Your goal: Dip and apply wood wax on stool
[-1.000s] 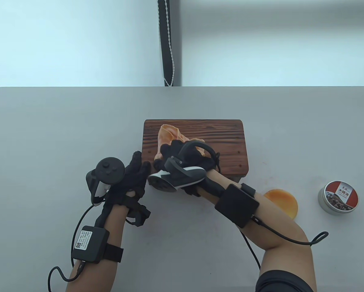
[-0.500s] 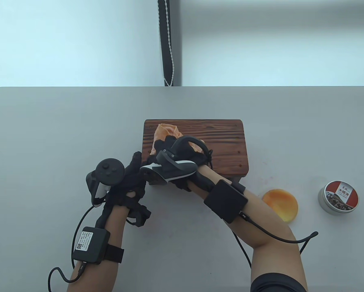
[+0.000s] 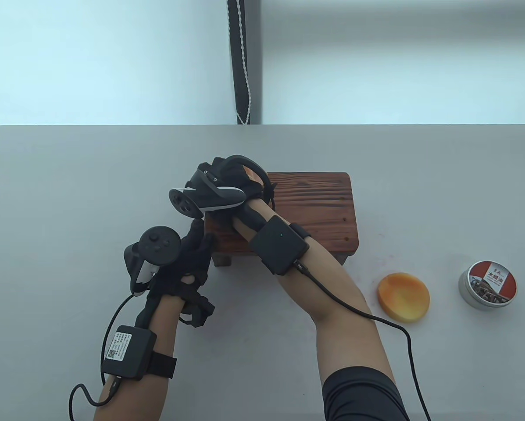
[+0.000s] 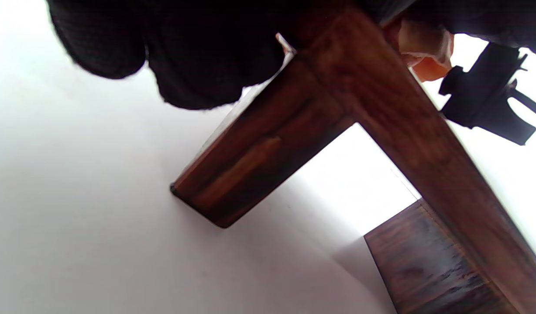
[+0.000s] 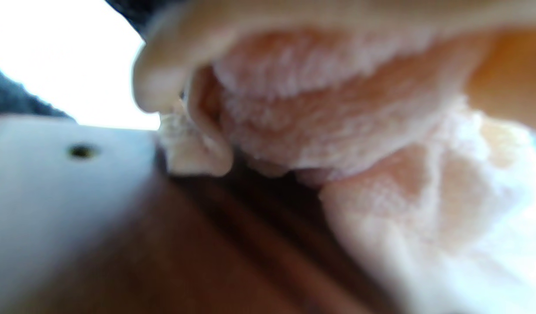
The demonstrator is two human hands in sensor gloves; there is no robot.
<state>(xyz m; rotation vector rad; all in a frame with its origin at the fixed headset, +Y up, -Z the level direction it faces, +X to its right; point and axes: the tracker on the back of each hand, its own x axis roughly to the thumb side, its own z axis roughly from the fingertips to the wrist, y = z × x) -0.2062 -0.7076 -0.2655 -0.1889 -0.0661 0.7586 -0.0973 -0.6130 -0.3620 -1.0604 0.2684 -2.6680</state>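
Right hand (image 3: 227, 175): moving from the stool's near-left area to its far-left corner, grip bunching the orange cloth (image 5: 346, 144) and pressing it onto the seat.
Left hand (image 3: 192, 250): fingers resting straight against the near-left corner, holding nothing, steadying.
Stool (image 3: 315, 210): dark wood, standing mid-counter (image 3: 69, 197); probably rigid and light, liable to slide, best braced at an edge.
Cloth: soft, likely wax-slick.
Wax cake (image 3: 403, 297) and tin (image 3: 487, 285): lying right of the stool.

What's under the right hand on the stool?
An orange cloth, bunched in the right hand, lies on the stool top's far left corner. The hand covers most of it; any wax there is hidden.
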